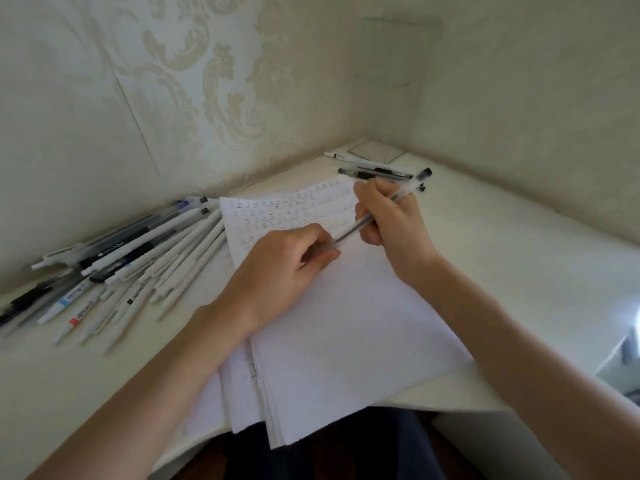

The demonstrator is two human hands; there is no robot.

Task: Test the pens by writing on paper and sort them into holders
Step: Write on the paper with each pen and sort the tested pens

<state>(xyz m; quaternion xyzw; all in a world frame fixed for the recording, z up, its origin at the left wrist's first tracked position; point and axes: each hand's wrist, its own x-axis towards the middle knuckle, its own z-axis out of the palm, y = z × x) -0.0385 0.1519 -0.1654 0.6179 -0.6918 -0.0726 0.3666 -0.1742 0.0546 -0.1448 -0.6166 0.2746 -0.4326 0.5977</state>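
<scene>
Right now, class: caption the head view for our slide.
Left hand and right hand hold one clear pen over marked paper.

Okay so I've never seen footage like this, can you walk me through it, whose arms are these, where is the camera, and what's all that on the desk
There is no machine here: these are a person's two bare arms, filmed by one wide-angle camera worn on their head, looking forward and down. That is why the arms enter from the bottom edge. On the pale desk lies a stack of white paper, with rows of handwritten test marks near its far end. Left of the paper is a pile of pens; a few more pens lie in the far corner. Both hands hold one clear pen above the paper: the left hand pinches its near end, the right hand is curled round the barrel. No pen holders are in view.
</scene>
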